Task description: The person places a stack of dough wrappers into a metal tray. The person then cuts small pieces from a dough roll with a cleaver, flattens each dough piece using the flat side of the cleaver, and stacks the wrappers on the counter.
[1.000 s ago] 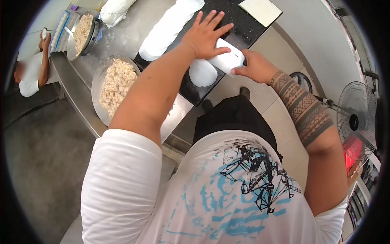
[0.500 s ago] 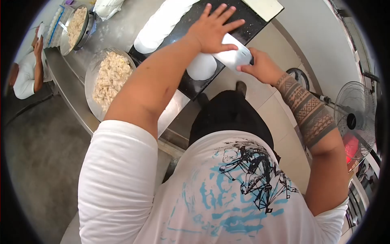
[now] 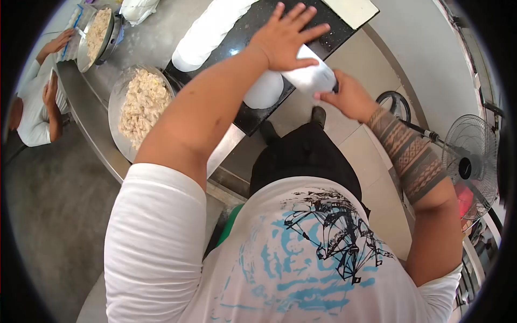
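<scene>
My right hand [image 3: 351, 97] grips the dark handle of a cleaver [image 3: 316, 75] with a broad, shiny blade. My left hand [image 3: 288, 43] lies flat with fingers spread over the far part of that blade, palm down; what is under the palm is hidden. A thin round white dough wrapper [image 3: 265, 90] rests on the black slab [image 3: 318, 40], close to the blade and partly behind my left forearm. Further left on the slab, a long row of overlapping white wrappers [image 3: 207, 35] stretches toward the top edge.
A wide bowl [image 3: 119, 110] of chunky pale filling [image 3: 144, 102] stands left of my forearm. Behind it are a second pan of filling [image 3: 98, 33] and a white plastic bag [image 3: 137, 9]. Another person [image 3: 40, 116] works at far left. A fan [image 3: 469, 161] stands at right.
The view has shifted slightly. My hands and the cleaver keep nearly the same place on the slab. The other person's arm now reaches toward the trays beside the pan.
</scene>
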Demonstrator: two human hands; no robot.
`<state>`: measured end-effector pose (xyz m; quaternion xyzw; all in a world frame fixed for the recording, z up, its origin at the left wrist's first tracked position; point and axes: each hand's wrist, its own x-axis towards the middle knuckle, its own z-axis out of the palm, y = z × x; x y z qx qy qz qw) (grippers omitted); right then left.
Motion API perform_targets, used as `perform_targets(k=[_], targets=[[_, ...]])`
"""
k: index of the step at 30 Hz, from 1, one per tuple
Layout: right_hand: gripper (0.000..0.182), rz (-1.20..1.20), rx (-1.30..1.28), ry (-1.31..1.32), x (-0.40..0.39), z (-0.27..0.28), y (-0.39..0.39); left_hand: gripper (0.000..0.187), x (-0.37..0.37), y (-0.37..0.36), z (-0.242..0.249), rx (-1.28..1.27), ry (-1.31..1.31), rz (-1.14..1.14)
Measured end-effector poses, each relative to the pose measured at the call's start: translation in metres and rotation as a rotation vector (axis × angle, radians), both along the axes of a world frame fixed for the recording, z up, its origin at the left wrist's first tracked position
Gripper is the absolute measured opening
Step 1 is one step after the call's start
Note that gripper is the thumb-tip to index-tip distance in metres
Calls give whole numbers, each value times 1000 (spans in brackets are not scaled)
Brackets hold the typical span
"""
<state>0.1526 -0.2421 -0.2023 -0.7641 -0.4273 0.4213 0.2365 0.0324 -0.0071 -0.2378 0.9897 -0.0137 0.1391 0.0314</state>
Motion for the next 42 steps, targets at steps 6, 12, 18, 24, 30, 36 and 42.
perform_targets(k=[6,12,18,24,30,36,42], targets=[[52,5,159,182,-61,-15,-3,91,-66,16,36,-94,-3,-55],[57,-26,19,196,-76,-17,-19,88,-74,-3,26,-205,93,-23],[51,193,82,-86,1,17,45,63,-37,25,20,-87,-233,297],[43,68,247,17,-45,-20,2,39,-103,25,56,-634,56,834],[42,335,-98,33,-44,16,-48,38,-162,-16,50,-698,474,817],[42,135,74,65,-37,-16,26,30,-224,-24,8,-1170,-64,1214],[52,276,60,114,-126,-54,46,32,-217,-57,43,-1351,-298,1262]])
